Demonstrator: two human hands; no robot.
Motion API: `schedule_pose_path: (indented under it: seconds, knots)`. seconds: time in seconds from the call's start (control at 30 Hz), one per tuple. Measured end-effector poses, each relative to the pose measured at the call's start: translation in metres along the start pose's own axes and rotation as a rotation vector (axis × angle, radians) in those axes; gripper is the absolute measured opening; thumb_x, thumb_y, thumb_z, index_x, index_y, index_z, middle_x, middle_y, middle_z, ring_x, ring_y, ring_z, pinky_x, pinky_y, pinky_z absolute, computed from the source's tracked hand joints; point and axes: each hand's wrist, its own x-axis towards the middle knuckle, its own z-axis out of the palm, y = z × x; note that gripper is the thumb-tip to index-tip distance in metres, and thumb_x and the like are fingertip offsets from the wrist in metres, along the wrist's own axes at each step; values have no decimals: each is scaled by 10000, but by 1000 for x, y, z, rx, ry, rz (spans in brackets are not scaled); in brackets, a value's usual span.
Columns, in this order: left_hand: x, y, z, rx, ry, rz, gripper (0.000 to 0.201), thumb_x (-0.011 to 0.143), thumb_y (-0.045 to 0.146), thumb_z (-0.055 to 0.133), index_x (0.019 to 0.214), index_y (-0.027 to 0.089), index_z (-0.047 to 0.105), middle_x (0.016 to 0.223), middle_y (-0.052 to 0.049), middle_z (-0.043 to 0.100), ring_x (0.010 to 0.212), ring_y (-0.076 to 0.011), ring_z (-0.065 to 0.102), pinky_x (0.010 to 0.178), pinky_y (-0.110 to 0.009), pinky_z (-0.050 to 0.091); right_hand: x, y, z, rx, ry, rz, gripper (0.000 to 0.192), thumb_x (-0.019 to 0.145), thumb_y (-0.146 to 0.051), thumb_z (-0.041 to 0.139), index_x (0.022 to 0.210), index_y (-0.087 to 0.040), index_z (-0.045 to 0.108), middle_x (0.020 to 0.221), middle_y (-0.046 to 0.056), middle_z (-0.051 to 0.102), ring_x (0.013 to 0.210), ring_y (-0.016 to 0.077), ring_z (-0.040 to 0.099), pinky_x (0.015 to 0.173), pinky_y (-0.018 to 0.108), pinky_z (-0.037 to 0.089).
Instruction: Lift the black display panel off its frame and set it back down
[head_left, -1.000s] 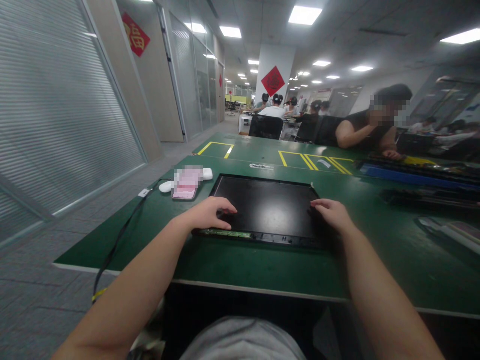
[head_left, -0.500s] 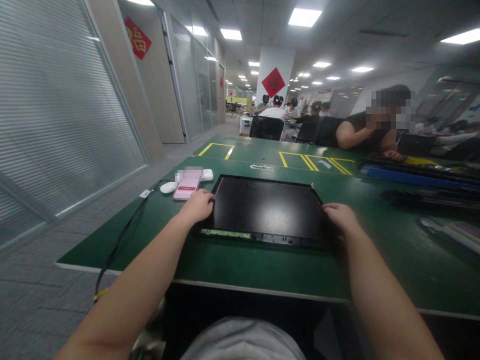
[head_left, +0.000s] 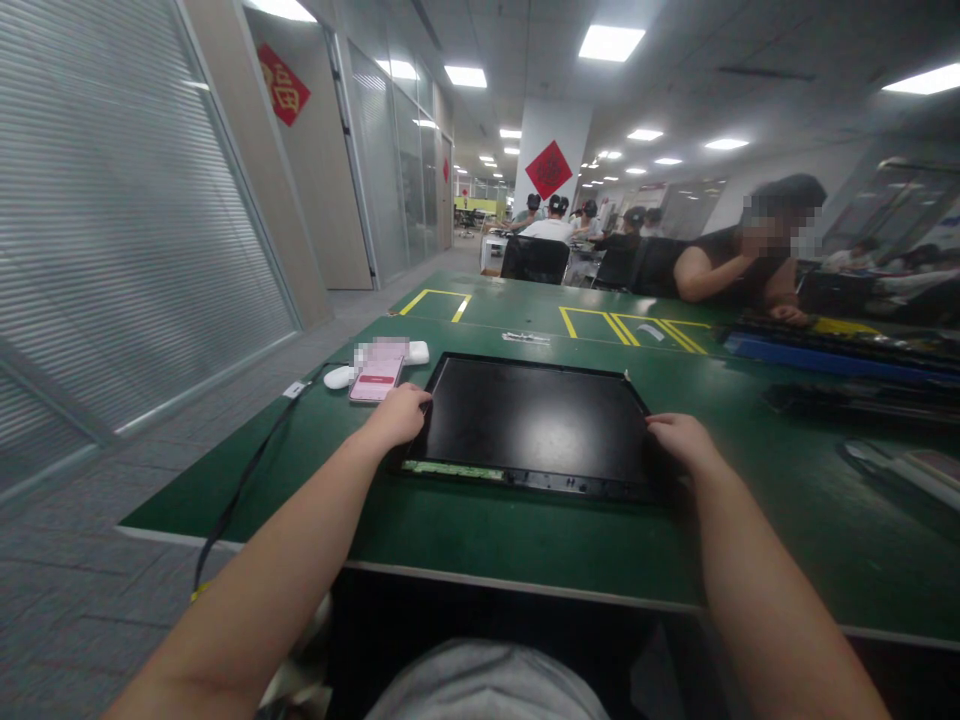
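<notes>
Stretching wide before me, the green table (head_left: 525, 545) leaves a band of surface between its near edge and the black panel (head_left: 540, 410), with more room on the far side and to the right, where a blue-edged stack (head_left: 784, 350) sits well apart. The panel lies face up on the table, straight in front of me; its long axis runs left to right, roughly along the near table edge, with one long border towards me. My right hand (head_left: 682, 440) pinches its right edge, thumb above, the other fingers mostly out of sight. My left hand (head_left: 401, 412) is curled and pinching the left edge; how far those fingers reach underneath, I cannot tell. Room is tighter here: a phone (head_left: 377, 382) lies just past that hand, between a white oval object (head_left: 339, 377) and a small white case (head_left: 417, 352). Narrowest of all, a green strip (head_left: 454, 470) sits along the left part of the panel's near border.
</notes>
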Motion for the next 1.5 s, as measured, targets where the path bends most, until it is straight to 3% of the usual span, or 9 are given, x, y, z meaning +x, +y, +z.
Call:
schedule_pose_path:
  seconds: [0.17, 0.47, 0.63, 0.83, 1.0, 1.17, 1.3, 1.5]
  knots:
    - [3, -4, 3, -16, -11, -2, 489, 763, 75, 481, 1160, 160, 754, 1185, -142, 702, 1099, -271, 660, 996, -330, 500, 1, 3, 2, 53, 16, -15, 265, 643, -225, 606, 824, -218, 800, 821, 76, 768, 717, 227, 704, 639, 295, 523]
    - [3, -2, 0, -18, -38, -41, 485, 787, 105, 492, 1210, 167, 722, 1199, -139, 692, 1134, -287, 638, 1018, -366, 483, -6, -7, -3, 17, -36, 46, 317, 680, -210, 610, 937, -191, 794, 987, 114, 760, 891, 265, 707, 774, 334, 533]
    - [0, 5, -1, -39, -42, -37, 487, 801, 45, 449, 1216, 126, 691, 1249, -152, 687, 1186, -294, 614, 1054, -375, 437, -7, -10, -3, 26, -60, 86, 328, 699, -208, 641, 996, -173, 776, 1001, 99, 761, 886, 239, 703, 739, 293, 516]
    - [-2, 7, -2, -182, -45, -170, 491, 808, 28, 453, 1247, 151, 636, 1203, -171, 690, 1127, -302, 636, 942, -372, 476, -10, -15, -5, -19, -62, 83, 328, 742, -198, 630, 1038, -160, 766, 1073, 110, 748, 978, 258, 687, 803, 303, 505]
    - [-2, 5, -2, -435, 9, -250, 452, 720, -4, 519, 1077, 212, 693, 1057, -96, 730, 986, -283, 668, 829, -342, 498, -9, -14, -5, -27, -67, 76, 331, 759, -206, 615, 1052, -158, 762, 1082, 116, 743, 989, 263, 683, 830, 319, 507]
    - [-3, 13, -7, -911, 84, -331, 367, 583, -33, 532, 824, 200, 682, 787, -15, 702, 735, -212, 660, 594, -245, 490, -4, -10, -1, -42, -52, 66, 308, 761, -220, 619, 1027, -163, 763, 1051, 114, 748, 951, 258, 689, 807, 318, 513]
    - [-6, 25, -19, -1226, 100, -424, 324, 619, -26, 535, 824, 200, 646, 745, 4, 689, 619, -174, 648, 521, -226, 481, -4, -8, 1, -61, -24, 52, 288, 749, -225, 631, 999, -177, 766, 1041, 110, 749, 943, 255, 692, 781, 307, 513]
    - [-6, 30, -25, -1351, 110, -535, 327, 649, -50, 559, 849, 186, 667, 647, 9, 666, 559, -169, 654, 491, -229, 502, -7, -11, -2, -93, -26, 42, 322, 750, -235, 608, 1023, -177, 768, 1066, 122, 741, 968, 267, 688, 793, 322, 525]
